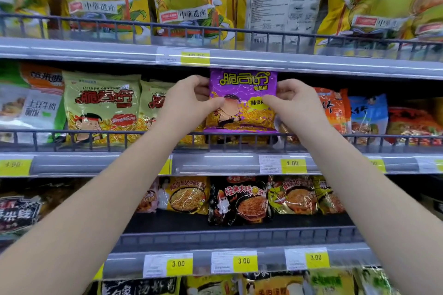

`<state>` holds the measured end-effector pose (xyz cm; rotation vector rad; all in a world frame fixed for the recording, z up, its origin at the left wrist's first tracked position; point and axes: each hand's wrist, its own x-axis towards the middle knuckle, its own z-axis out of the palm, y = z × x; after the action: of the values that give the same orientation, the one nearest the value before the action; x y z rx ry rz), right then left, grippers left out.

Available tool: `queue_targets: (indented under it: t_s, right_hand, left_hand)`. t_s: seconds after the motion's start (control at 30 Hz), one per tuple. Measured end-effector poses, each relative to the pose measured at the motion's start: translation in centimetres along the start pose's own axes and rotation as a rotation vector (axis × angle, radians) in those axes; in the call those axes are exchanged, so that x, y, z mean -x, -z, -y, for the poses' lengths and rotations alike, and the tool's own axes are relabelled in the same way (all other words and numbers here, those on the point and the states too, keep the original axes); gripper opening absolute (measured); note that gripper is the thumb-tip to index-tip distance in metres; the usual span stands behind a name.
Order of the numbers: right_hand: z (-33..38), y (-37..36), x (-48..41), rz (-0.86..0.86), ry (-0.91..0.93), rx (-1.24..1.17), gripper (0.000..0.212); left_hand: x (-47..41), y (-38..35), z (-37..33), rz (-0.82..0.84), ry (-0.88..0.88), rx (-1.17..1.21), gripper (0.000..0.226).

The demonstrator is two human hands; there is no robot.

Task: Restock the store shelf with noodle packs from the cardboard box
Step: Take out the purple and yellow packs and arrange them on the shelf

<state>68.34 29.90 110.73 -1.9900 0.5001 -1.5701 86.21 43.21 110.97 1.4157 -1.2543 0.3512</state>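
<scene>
Left grip (189,100) and right grip (294,100) pinch the upright glossy purple plastic noodle pack (242,93) at its 9 and 3 o'clock edges. The grey wire shelf rail (239,135) sits at 6, seemingly touching.

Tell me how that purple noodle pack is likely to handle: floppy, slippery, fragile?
Probably light: the purple pack stands upright, pinched only at its sides by the left hand and right hand. Its glossy film looks slippery. The wrapper lies flat, suggesting a stiff, breakable noodle block inside.

Grey shelf tiers (96,51), wire front rails (107,132), yellow price tags (293,164), bright even light.
</scene>
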Motion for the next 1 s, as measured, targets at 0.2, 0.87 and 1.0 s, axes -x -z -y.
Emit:
queue_targets:
  t_s: [0.2,0.87,1.0]
  right_hand:
    - [-1.1,0.6,-0.3,0.036,0.04,0.103,0.023]
    - [-1.0,1.0,1.6,0.128,0.108,0.554,0.025]
    - [-1.3,1.5,1.9,0.068,0.111,0.492,0.039]
  left_hand:
    - [0.4,-1.0,-0.2,0.046,-0.011,-0.119,0.044]
    - [2.1,-0.7,-0.3,0.086,0.049,-0.377,0.057]
    - [3.0,-0.1,-0.5,0.028,0.01,-0.391,0.047]
